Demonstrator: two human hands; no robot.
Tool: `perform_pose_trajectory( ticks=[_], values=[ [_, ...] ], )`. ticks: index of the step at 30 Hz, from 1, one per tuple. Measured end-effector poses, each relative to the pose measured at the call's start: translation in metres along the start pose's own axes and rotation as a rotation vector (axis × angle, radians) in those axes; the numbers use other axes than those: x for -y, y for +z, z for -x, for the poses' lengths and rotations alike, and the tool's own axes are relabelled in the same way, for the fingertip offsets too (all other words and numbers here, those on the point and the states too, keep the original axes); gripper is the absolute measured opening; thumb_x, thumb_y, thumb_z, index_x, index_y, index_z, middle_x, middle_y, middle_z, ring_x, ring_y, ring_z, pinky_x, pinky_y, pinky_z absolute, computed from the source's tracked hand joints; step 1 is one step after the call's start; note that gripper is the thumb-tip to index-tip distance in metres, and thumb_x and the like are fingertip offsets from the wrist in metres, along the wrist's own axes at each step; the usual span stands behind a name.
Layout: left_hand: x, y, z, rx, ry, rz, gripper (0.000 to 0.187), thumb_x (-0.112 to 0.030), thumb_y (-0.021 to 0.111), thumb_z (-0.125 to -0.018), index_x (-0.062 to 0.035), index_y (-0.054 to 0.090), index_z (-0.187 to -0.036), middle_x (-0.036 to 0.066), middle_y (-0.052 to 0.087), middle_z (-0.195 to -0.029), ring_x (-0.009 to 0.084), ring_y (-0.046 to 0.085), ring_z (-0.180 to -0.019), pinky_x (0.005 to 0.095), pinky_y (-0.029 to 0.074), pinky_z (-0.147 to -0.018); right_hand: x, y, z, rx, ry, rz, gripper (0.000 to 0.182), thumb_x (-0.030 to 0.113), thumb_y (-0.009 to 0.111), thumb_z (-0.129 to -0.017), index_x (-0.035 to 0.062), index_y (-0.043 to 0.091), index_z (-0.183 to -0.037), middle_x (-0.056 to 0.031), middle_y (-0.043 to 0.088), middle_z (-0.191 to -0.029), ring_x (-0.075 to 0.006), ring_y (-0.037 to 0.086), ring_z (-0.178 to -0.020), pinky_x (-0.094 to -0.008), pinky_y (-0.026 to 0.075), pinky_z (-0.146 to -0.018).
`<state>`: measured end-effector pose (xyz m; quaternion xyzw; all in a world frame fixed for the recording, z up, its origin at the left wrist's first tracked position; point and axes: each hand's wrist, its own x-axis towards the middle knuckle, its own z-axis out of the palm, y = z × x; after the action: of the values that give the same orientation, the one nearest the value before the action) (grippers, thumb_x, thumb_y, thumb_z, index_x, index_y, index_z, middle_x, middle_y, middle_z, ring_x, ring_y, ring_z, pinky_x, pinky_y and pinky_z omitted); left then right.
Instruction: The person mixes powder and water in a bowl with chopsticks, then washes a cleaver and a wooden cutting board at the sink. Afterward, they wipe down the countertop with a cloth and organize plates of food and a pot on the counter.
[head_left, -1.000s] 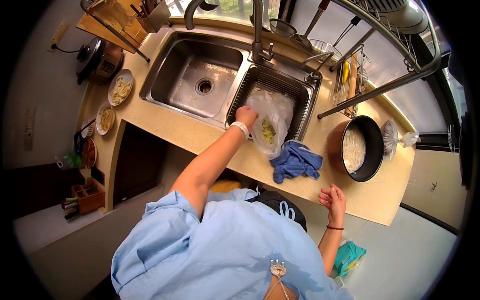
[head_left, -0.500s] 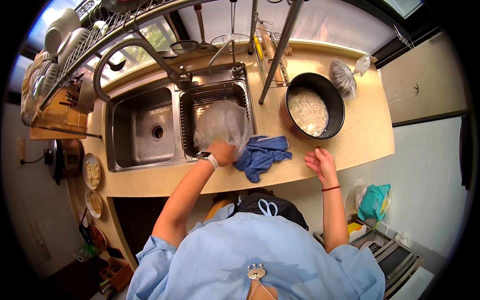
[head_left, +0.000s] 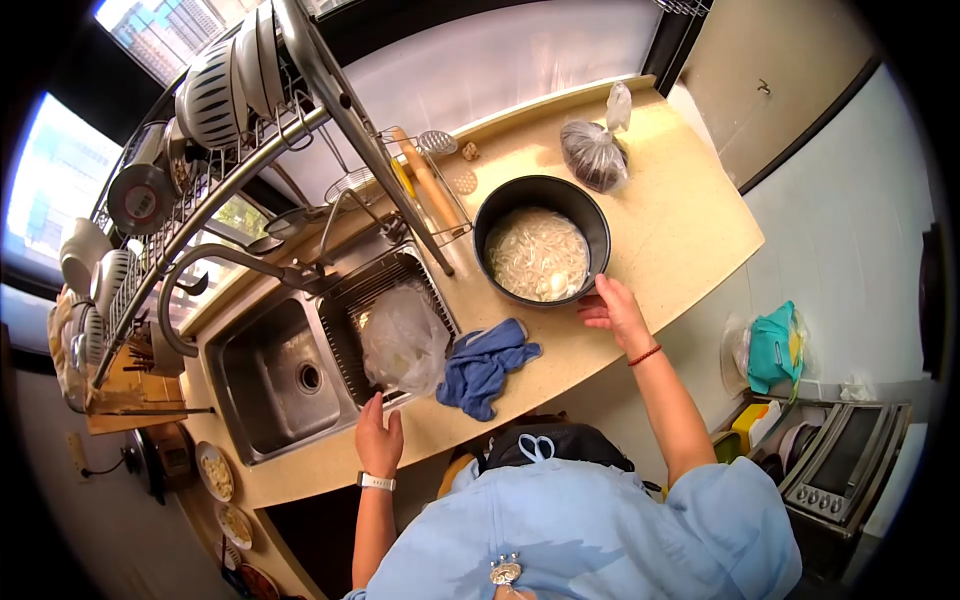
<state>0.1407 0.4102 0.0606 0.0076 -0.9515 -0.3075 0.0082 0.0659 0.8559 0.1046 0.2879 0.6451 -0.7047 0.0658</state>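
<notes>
Fingers of right hand [head_left: 612,312] loosely spread on one pot [head_left: 541,250]; left hand [head_left: 378,440] flat, empty, near one bag [head_left: 403,340].

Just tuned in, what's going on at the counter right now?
A person in a blue top stands at a kitchen counter. The right hand touches the near rim of a black pot filled with pale noodle-like strips. The left hand rests flat on the counter edge by the sink, just below a clear plastic bag sitting in the sink's drain basket. A blue cloth lies between the hands. Neither hand grips anything.
</notes>
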Motion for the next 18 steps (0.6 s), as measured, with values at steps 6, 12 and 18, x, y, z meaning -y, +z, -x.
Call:
perform_pose_trajectory(
  ticks=[6, 12, 18],
  values=[
    [-0.018, 0.021, -0.004, 0.044, -0.039, 0.292, 0.036, -0.013, 0.067, -0.084, 0.0032, 0.064, -0.116, 0.018, 0.069, -0.097, 0.0231, 0.068, -0.084, 0.0328, 0.052, -0.077, -0.007, -0.025, 0.003, -0.106, -0.027, 0.006, 0.045, 0.041, 0.051, -0.098, -0.0003, 0.055, -0.116, -0.0144, 0.065, -0.094, -0.0192, 0.066, -0.076, -0.0291, 0.056, -0.065],
    [-0.054, 0.027, -0.028, 0.185, 0.06, 0.23, 0.034, -0.014, 0.066, -0.084, 0.0014, 0.064, -0.114, 0.02, 0.069, -0.09, 0.0339, 0.067, -0.082, 0.0386, 0.052, -0.076, 0.02, -0.057, -0.02, -0.177, -0.051, 0.124, 0.034, 0.029, 0.054, -0.097, -0.0014, 0.058, -0.114, -0.0123, 0.066, -0.09, -0.0163, 0.065, -0.074, -0.0266, 0.055, -0.062],
    [-0.075, 0.044, -0.013, 0.11, -0.134, 0.298, 0.033, -0.011, 0.066, -0.084, 0.0029, 0.064, -0.114, 0.021, 0.069, -0.093, 0.0314, 0.068, -0.082, 0.0374, 0.052, -0.074, 0.076, -0.086, -0.155, -0.247, -0.222, 0.178, 0.033, 0.026, 0.061, -0.094, -0.0009, 0.06, -0.112, -0.0053, 0.063, -0.085, -0.0108, 0.059, -0.069, -0.0242, 0.052, -0.057]
  ],
)
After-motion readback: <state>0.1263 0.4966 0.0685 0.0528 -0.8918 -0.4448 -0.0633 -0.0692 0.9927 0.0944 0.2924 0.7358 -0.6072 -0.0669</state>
